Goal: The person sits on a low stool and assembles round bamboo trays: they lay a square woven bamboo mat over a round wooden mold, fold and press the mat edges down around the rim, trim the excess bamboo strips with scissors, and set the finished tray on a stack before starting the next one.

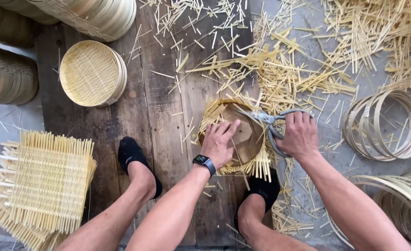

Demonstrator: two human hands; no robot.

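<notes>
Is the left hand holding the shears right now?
No, the shears are gripped by the right hand, while the left hand presses flat on the round woven mat.

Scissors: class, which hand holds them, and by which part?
The right hand holds the scissors by their looped handles; the left hand only presses on the round form.

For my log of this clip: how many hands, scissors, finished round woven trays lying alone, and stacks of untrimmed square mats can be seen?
Hands: 2 (left, right)
Scissors: 1
Round woven tray lying alone: 1
Stack of square woven mats: 1
Total: 5
</notes>
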